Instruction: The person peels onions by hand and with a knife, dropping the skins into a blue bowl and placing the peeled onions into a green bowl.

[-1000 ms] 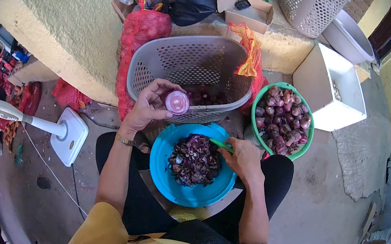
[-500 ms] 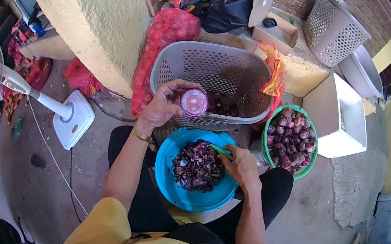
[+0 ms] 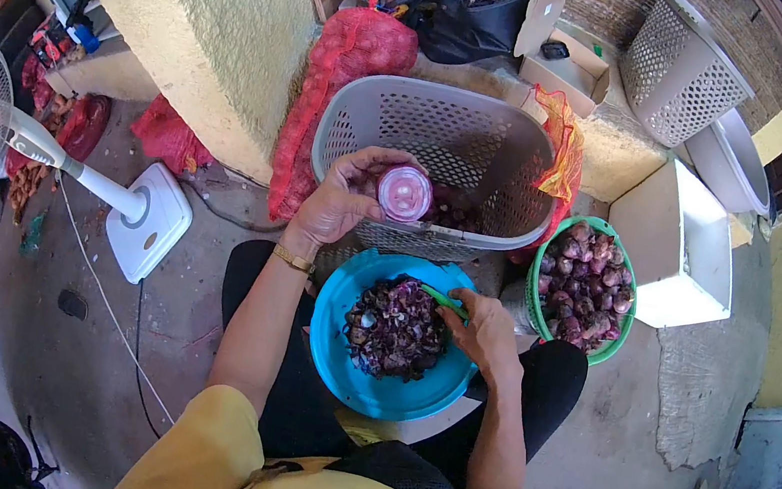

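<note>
My left hand is closed around a cut red onion, its pale pink ringed face turned up, above the near rim of a grey perforated basket. More red onions lie in the bottom of that basket, partly hidden by my hand. My right hand grips a green-handled knife over the right side of a blue basin; its blade is hard to make out. Dark onion skins and trimmings heap in the basin, which sits between my legs.
A green basket of red onions stands by my right knee, near a white box. Red mesh sacks stand behind the grey basket. On the left are a white fan and cords on the floor.
The view has shifted slightly. My left hand still holds the cut onion, now a little higher in view; my right hand keeps the knife over the basin.
</note>
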`<state>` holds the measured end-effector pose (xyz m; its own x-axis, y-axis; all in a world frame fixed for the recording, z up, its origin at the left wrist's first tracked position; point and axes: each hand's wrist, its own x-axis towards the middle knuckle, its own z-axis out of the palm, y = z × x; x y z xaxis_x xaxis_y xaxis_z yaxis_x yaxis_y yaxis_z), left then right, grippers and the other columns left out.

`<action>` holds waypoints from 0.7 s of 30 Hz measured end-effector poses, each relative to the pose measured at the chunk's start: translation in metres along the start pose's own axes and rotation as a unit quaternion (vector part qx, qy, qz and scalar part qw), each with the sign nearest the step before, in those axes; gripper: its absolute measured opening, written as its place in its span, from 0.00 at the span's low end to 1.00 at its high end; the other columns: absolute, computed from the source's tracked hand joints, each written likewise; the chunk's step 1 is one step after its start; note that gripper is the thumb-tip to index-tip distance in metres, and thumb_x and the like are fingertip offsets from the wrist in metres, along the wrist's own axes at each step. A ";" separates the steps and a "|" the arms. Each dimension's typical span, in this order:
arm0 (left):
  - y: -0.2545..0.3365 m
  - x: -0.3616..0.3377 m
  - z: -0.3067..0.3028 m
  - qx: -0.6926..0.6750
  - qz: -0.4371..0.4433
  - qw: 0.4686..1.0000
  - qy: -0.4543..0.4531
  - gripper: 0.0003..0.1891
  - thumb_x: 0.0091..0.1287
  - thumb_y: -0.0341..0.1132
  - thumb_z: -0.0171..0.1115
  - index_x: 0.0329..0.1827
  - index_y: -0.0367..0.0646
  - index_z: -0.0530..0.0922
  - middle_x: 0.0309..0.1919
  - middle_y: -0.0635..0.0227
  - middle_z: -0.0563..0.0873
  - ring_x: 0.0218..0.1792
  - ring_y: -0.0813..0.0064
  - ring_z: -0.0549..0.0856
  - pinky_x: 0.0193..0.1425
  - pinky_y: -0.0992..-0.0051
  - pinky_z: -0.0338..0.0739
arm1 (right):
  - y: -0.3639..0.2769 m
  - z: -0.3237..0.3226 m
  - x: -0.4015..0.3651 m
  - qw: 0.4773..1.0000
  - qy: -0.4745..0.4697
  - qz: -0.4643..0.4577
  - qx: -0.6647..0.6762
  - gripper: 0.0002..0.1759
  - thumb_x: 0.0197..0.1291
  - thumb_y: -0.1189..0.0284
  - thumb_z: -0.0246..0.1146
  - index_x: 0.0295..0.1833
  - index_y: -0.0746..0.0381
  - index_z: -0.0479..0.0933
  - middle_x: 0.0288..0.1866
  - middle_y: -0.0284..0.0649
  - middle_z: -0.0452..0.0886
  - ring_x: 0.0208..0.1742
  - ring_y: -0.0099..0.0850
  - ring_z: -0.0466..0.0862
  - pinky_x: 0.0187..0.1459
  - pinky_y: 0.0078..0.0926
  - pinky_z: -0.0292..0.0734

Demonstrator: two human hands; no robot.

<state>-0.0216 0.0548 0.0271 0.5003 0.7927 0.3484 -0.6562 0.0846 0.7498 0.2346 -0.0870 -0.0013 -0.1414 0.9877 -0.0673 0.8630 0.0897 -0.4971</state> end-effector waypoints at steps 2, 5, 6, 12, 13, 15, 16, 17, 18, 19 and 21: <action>0.000 0.000 -0.001 0.000 -0.003 1.000 0.002 0.40 0.46 0.21 0.78 0.67 0.37 0.75 0.64 0.59 0.81 0.63 0.66 0.82 0.68 0.65 0.80 | -0.002 0.000 0.000 1.000 0.000 0.002 0.002 0.18 0.62 0.59 0.68 0.49 0.60 0.80 0.36 0.54 0.85 0.42 0.55 0.85 0.44 0.51 0.80; -0.001 0.000 -0.003 0.007 -0.014 1.000 0.007 0.40 0.46 0.21 0.79 0.67 0.37 0.75 0.63 0.60 0.81 0.63 0.66 0.82 0.68 0.66 0.80 | 0.001 0.003 0.001 1.000 0.003 0.002 0.004 0.17 0.62 0.60 0.68 0.49 0.60 0.80 0.37 0.54 0.85 0.42 0.55 0.85 0.44 0.52 0.80; 0.000 0.000 -0.003 0.012 -0.022 1.000 0.010 0.40 0.46 0.22 0.79 0.67 0.38 0.75 0.63 0.60 0.82 0.63 0.66 0.82 0.67 0.66 0.80 | 0.002 0.004 0.001 1.000 0.005 0.000 0.005 0.17 0.62 0.60 0.68 0.50 0.60 0.80 0.37 0.54 0.85 0.42 0.55 0.85 0.44 0.52 0.80; -0.006 -0.002 -0.005 -0.057 0.003 0.998 0.033 0.39 0.57 0.32 0.78 0.71 0.36 0.69 0.65 0.58 0.79 0.64 0.65 0.81 0.69 0.63 0.79 | -0.003 -0.001 0.001 1.000 -0.001 0.005 0.016 0.17 0.62 0.61 0.68 0.49 0.61 0.80 0.36 0.54 0.85 0.42 0.55 0.85 0.44 0.52 0.80; -0.008 -0.002 -0.004 -0.057 0.004 0.998 0.032 0.39 0.57 0.32 0.78 0.71 0.36 0.69 0.65 0.58 0.79 0.64 0.65 0.81 0.69 0.63 0.79 | -0.003 -0.001 0.001 1.000 0.000 0.004 0.015 0.17 0.62 0.61 0.68 0.49 0.61 0.80 0.36 0.54 0.85 0.42 0.55 0.85 0.44 0.52 0.80; -0.010 0.000 -0.001 -0.143 0.031 0.989 0.030 0.37 0.67 0.42 0.72 0.73 0.34 0.66 0.66 0.55 0.77 0.65 0.61 0.80 0.72 0.58 0.77 | -0.003 -0.001 0.001 1.000 0.005 0.002 0.020 0.17 0.62 0.60 0.68 0.48 0.61 0.80 0.35 0.54 0.85 0.42 0.55 0.85 0.44 0.52 0.80; -0.012 0.002 0.000 -0.143 0.030 0.989 0.029 0.37 0.67 0.42 0.72 0.73 0.34 0.66 0.66 0.55 0.77 0.65 0.61 0.80 0.72 0.58 0.77 | -0.002 -0.002 0.001 1.000 0.006 0.003 0.020 0.17 0.62 0.60 0.68 0.48 0.61 0.80 0.35 0.54 0.85 0.42 0.55 0.85 0.44 0.52 0.80; -0.014 0.002 0.000 -0.151 0.031 0.987 0.045 0.34 0.71 0.47 0.64 0.73 0.35 0.66 0.66 0.50 0.77 0.65 0.58 0.80 0.72 0.56 0.76 | -0.002 -0.001 0.001 1.000 0.005 0.005 0.018 0.17 0.62 0.60 0.68 0.48 0.61 0.81 0.36 0.54 0.85 0.42 0.55 0.85 0.44 0.52 0.80; -0.015 0.002 0.000 -0.159 0.031 0.985 0.060 0.32 0.76 0.51 0.57 0.73 0.36 0.65 0.65 0.46 0.78 0.64 0.54 0.81 0.73 0.53 0.75 | -0.002 -0.001 0.000 1.000 0.005 0.007 0.016 0.17 0.62 0.60 0.68 0.48 0.61 0.81 0.36 0.54 0.85 0.42 0.55 0.85 0.44 0.52 0.80; -0.015 0.003 -0.001 -0.159 0.030 0.985 0.059 0.32 0.76 0.51 0.57 0.73 0.36 0.65 0.65 0.46 0.78 0.64 0.54 0.81 0.73 0.53 0.75 | -0.002 -0.001 0.000 1.000 0.006 0.008 0.017 0.17 0.62 0.60 0.68 0.48 0.61 0.81 0.36 0.54 0.85 0.42 0.55 0.85 0.44 0.52 0.80; -0.017 0.006 -0.003 -0.203 0.017 0.979 0.029 0.30 0.80 0.52 0.49 0.73 0.36 0.66 0.65 0.45 0.77 0.63 0.55 0.81 0.73 0.53 0.75 | -0.003 -0.002 -0.001 1.000 0.002 0.016 0.020 0.17 0.62 0.60 0.68 0.48 0.60 0.81 0.36 0.54 0.85 0.42 0.55 0.85 0.44 0.52 0.80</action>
<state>-0.0090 0.0604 0.0144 0.4488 0.8315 0.3274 -0.8483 0.2811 0.4488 0.2335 -0.0879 0.0020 -0.1117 0.9904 -0.0810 0.8473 0.0523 -0.5285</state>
